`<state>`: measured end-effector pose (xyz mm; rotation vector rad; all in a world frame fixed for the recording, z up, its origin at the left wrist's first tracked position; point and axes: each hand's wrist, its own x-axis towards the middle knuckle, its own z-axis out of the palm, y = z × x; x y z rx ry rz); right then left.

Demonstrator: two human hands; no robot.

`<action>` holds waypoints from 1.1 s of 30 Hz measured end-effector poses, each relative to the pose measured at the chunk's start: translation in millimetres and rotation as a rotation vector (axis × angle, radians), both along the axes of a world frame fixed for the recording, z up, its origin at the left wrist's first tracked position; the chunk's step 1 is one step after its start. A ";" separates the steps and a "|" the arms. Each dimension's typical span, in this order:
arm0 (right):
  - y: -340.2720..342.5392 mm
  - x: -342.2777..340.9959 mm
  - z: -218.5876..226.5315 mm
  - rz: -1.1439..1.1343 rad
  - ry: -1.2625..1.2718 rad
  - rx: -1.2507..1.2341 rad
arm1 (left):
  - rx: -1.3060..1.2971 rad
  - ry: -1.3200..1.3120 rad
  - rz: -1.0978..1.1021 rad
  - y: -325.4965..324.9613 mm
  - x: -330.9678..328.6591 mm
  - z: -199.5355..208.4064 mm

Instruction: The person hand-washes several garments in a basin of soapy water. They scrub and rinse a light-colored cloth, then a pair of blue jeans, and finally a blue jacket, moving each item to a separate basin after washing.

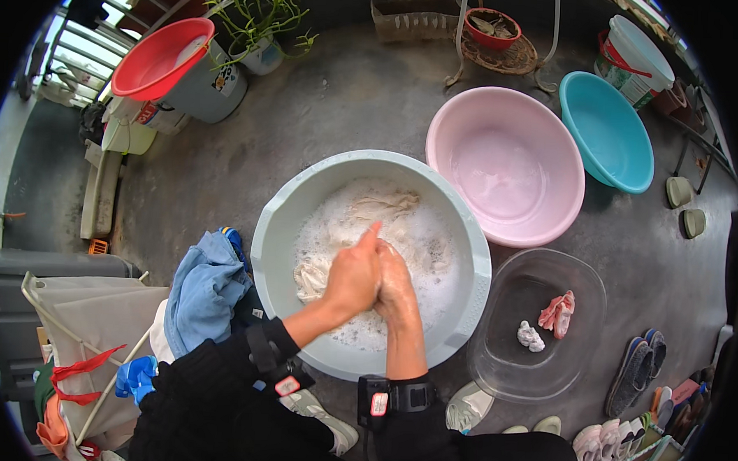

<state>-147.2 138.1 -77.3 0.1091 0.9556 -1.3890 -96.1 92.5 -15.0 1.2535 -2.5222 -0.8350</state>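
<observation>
A large pale grey-green basin [272, 226] stands in front of me, with white suds and soaked cream cloth [386, 205] inside. Over its middle my left hand [352, 273] and my right hand [396, 285] press together, palm to palm. The left fingers are closed against the right hand, one finger pointing away from me. Wet foam coats the right hand, whose fingers are mostly hidden behind the left. Anything between the palms is out of sight. More bunched cream cloth [311, 279] lies in the suds left of my hands.
Beyond the basin's right rim are a pink basin [501, 228] and a turquoise basin [606, 171]. A clear tub [503, 372] holds a small white cloth [531, 336] and a pink one [557, 314]. Blue clothing [209, 277] lies at left, near a fabric hamper [94, 309].
</observation>
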 end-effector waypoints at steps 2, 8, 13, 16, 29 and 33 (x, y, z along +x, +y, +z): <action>-1.1 -0.9 0.4 -0.069 -0.126 0.097 | 0.014 -0.039 -0.172 8.1 2.9 -3.6; -0.1 -8.8 16.5 0.082 0.060 0.066 | 0.084 0.015 -0.005 -0.5 4.3 -11.1; 2.3 -9.5 27.9 0.002 0.179 -0.070 | 0.093 0.041 0.156 -7.3 2.2 -13.1; 3.0 -12.8 28.0 -0.051 -0.039 0.078 | 0.041 0.079 -0.040 -0.2 0.9 -14.8; 5.0 -20.5 22.4 -0.297 -0.034 -0.231 | 0.233 0.399 0.284 -42.1 22.6 1.0; 5.5 -25.8 29.5 -0.377 0.139 -0.392 | 0.169 0.487 0.313 -50.4 36.5 5.0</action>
